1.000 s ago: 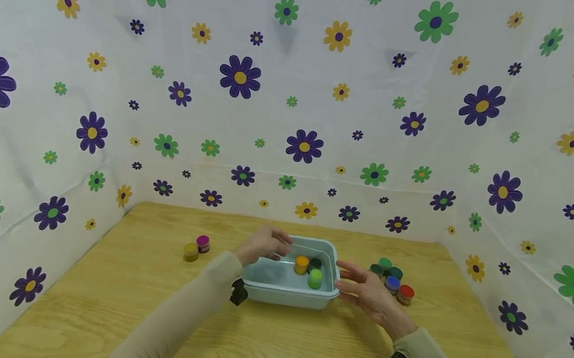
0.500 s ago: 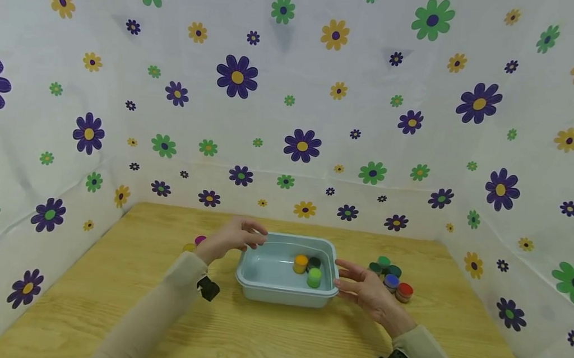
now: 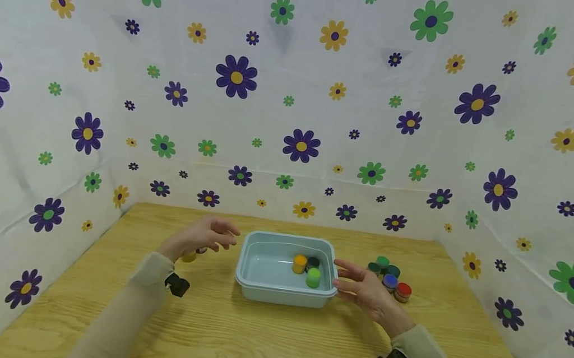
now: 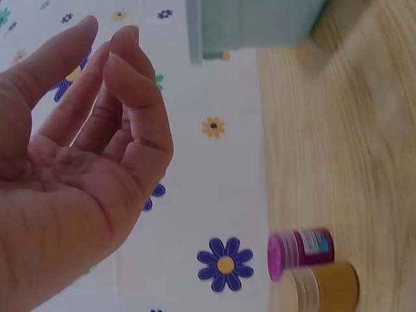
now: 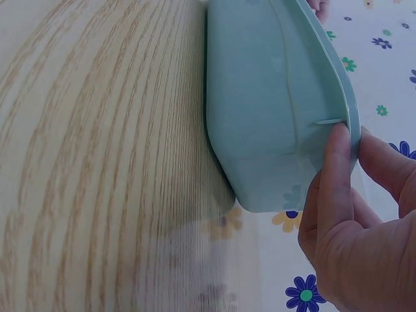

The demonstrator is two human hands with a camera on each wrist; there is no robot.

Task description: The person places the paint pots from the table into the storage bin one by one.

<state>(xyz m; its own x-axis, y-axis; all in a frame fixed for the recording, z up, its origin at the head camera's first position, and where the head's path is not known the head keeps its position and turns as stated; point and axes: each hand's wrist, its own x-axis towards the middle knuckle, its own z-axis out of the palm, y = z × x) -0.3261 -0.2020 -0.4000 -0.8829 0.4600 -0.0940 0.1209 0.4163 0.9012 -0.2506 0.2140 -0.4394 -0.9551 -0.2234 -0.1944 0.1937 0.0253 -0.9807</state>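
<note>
A pale blue plastic tub (image 3: pixel 285 297) rests on the wooden table, holding an orange-topped paint jar (image 3: pixel 299 264), a dark one (image 3: pixel 313 263) and a light green one (image 3: pixel 313 278) at its right end. My right hand (image 3: pixel 371 298) pinches the tub's right rim, thumb on one side and fingers on the other, as the right wrist view shows. Left of the tub my left hand (image 3: pixel 198 237) hovers with loosely bent fingers and nothing in it. Nearest to it stand a magenta paint jar (image 4: pixel 302 252) and a mustard one (image 4: pixel 331 287), partly hidden by that hand in the head view.
Right of the right hand several more jars cluster together, among them a red one (image 3: pixel 402 292), a blue one (image 3: pixel 389 282) and a green one (image 3: pixel 382 262). A flower-patterned white sheet (image 3: pixel 271 116) encloses the table's back and sides.
My left hand has moved left, from over the tub to beside the magenta and mustard jars. The right hand stays on the tub's rim, and the jars inside look unmoved.
</note>
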